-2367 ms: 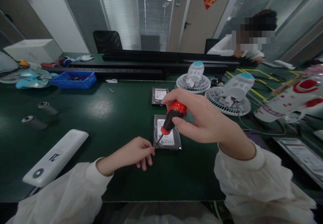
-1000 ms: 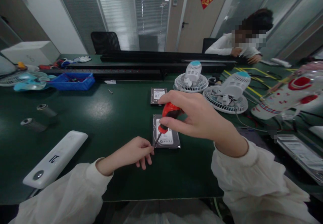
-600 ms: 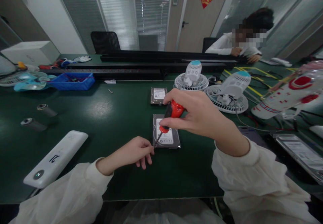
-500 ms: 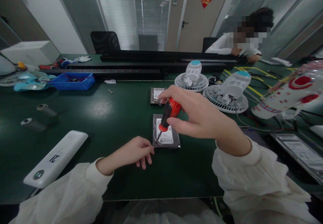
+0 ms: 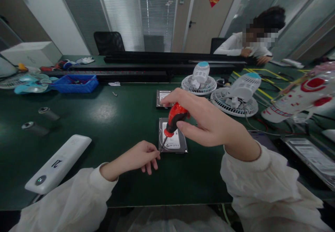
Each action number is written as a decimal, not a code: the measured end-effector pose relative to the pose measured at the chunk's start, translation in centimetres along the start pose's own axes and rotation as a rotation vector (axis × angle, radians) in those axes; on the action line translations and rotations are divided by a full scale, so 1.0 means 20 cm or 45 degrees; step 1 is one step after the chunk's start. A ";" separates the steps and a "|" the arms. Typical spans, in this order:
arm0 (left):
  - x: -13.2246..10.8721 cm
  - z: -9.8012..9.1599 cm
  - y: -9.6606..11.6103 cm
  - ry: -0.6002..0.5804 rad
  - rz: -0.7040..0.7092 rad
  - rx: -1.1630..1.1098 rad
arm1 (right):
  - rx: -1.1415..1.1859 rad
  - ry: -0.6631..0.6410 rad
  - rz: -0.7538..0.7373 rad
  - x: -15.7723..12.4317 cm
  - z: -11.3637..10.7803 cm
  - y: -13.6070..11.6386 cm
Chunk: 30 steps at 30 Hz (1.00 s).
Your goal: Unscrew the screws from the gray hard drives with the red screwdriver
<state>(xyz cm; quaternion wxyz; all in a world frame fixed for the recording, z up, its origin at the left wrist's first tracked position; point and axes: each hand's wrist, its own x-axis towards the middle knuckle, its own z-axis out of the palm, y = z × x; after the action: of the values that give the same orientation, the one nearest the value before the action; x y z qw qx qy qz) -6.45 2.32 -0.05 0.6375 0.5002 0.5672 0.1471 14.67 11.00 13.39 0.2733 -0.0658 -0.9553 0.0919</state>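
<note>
A hard drive (image 5: 181, 144) lies label up on the green table in front of me. My right hand (image 5: 206, 120) grips a red and black screwdriver (image 5: 173, 121) by its handle, tilted, with its tip at the drive's near left corner. At that same corner is my left hand (image 5: 143, 157), thumb and index finger drawn together beside the tip, the other fingers curled loosely below. Whatever is between those fingertips is too small to make out. A second hard drive (image 5: 160, 99) lies farther back, partly covered by my right fingers.
A white power bank (image 5: 59, 164) and two metal cylinders (image 5: 49, 113) are on the left, a blue tray (image 5: 75, 84) behind them. Two white fans (image 5: 234, 101), a large bottle (image 5: 295, 97) and another drive (image 5: 311, 155) stand or lie right. A person (image 5: 251, 38) sits across the table.
My right hand has turned slightly on the screwdriver handle, and the handle has rotated a little. The tip stays at the drive's corner; my left hand keeps its place.
</note>
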 end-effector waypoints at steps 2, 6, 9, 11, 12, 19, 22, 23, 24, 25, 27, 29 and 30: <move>0.00 0.00 0.00 -0.006 0.004 0.008 | 0.002 0.021 -0.015 0.00 0.00 0.00; 0.00 0.00 -0.01 -0.001 0.018 0.016 | -0.190 0.041 0.115 0.00 0.00 -0.01; 0.00 0.00 -0.01 -0.003 0.020 0.008 | -0.140 0.032 0.109 0.00 0.00 -0.01; 0.00 -0.01 -0.01 -0.006 0.023 0.001 | -0.028 0.035 0.035 0.00 0.00 0.00; 0.00 -0.01 -0.01 -0.006 0.025 0.000 | 0.006 0.036 0.011 0.00 0.00 0.00; 0.00 0.00 -0.01 0.002 0.022 0.022 | -0.164 0.072 0.124 0.00 0.00 0.00; -0.01 0.00 0.00 0.010 0.011 0.015 | -0.073 0.050 0.071 0.00 0.00 0.00; -0.01 0.01 0.01 0.012 0.006 0.012 | -0.034 0.041 0.045 0.00 0.00 -0.01; -0.01 0.01 0.01 0.013 0.003 0.010 | -0.012 0.035 0.030 0.00 0.00 -0.01; -0.01 0.01 0.01 0.012 0.001 0.011 | -0.010 0.033 0.029 0.00 0.00 -0.01; -0.01 0.00 0.01 0.008 0.004 0.016 | -0.071 0.042 0.077 0.00 0.00 -0.02; 0.00 0.00 0.00 0.006 0.013 0.020 | -0.159 0.056 0.137 0.00 0.00 -0.02; 0.00 0.00 0.00 0.006 0.017 0.019 | -0.186 0.061 0.152 0.00 0.00 -0.02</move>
<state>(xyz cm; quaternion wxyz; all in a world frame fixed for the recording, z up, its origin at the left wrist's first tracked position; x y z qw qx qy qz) -6.51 2.28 -0.12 0.6315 0.5085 0.5663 0.1484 14.57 10.69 13.48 0.2846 -0.1445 -0.9470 0.0366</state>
